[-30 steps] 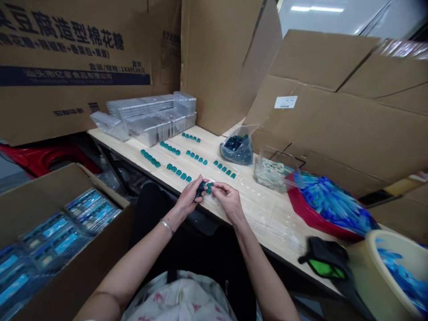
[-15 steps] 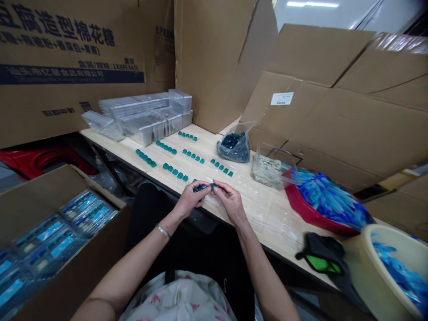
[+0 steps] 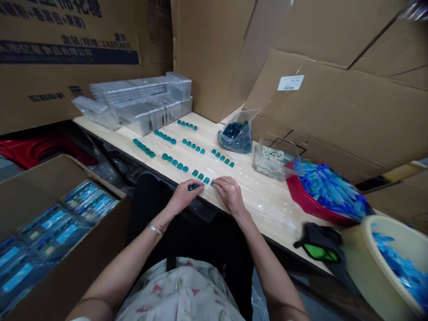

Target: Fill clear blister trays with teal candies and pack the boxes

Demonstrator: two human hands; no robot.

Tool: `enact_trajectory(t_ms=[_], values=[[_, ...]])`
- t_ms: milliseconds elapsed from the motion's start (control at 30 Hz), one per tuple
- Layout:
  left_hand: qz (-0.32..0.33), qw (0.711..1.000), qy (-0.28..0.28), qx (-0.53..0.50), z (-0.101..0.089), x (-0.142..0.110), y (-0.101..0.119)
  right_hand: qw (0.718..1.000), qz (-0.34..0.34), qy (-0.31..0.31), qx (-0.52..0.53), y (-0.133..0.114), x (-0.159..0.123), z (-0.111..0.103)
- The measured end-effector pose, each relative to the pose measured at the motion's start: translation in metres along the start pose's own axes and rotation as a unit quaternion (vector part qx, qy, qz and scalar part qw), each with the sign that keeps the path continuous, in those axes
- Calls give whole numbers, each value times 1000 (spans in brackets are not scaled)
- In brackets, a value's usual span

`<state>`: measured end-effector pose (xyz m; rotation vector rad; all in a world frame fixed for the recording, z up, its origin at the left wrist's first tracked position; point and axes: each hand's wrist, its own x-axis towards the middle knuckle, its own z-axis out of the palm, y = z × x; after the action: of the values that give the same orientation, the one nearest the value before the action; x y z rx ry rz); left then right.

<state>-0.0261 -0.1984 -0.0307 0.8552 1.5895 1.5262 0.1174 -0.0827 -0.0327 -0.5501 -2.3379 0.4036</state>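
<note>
My left hand (image 3: pixel 184 192) rests at the near edge of the wooden table (image 3: pixel 267 209), fingers closed on a few small teal pieces (image 3: pixel 193 187). My right hand (image 3: pixel 228 191) lies just to its right, fingers curled down on a clear plastic tray, pressing a teal piece (image 3: pixel 211 182) at the end of a short row (image 3: pixel 200 176). Several more rows of teal pieces (image 3: pixel 175 162) sit in clear trays further back. A plastic bag of teal pieces (image 3: pixel 234 137) stands behind them.
Stacked clear trays (image 3: pixel 140 104) at the table's back left. A clear tub (image 3: pixel 271 162), a red basin of blue items (image 3: pixel 326 191), a cream bucket (image 3: pixel 391 263) and a black-green tool (image 3: pixel 317 247) on the right. A carton of blue packs (image 3: pixel 50 232) at left. Cardboard boxes all around.
Both hands have come down from just above the table to its surface. Teal pieces held between them now lie in a new row by my fingers. The view has tipped downward.
</note>
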Motion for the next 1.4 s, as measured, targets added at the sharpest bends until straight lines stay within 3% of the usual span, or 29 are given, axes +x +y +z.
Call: enact_trajectory(t_ms=[133, 267, 533, 633, 767, 900, 1067, 1267, 1333, 1400], values=[[-39, 990, -27, -134, -3, 2, 5, 998, -20, -28, -60, -1, 1, 11], [-72, 944, -91, -309, -9, 5, 10, 998, -2, -13, -60, 3, 0, 17], [-118, 892, -115, -420, -5, 11, 9, 998, 7, -12, -58, 6, -6, 15], [-130, 874, -124, -451, 0, 14, 10, 999, 7, 21, -27, -2, -7, 7], [-116, 890, -107, -427, 9, 17, 10, 996, 17, 71, 57, -19, 1, -6], [-73, 923, -96, -365, 20, 17, 10, 995, 17, 37, 96, -27, 14, -10], [-63, 939, -106, -321, 26, 16, 13, 988, 31, 10, 150, -17, 21, -5], [-24, 949, -137, -282, 23, 14, 16, 930, 190, 39, 312, -10, 17, -3], [-18, 952, -141, -273, 25, 14, 16, 914, 201, 42, 349, -11, 15, -3], [-11, 957, -135, -258, 27, 15, 16, 916, 182, 34, 355, -12, 14, -3]])
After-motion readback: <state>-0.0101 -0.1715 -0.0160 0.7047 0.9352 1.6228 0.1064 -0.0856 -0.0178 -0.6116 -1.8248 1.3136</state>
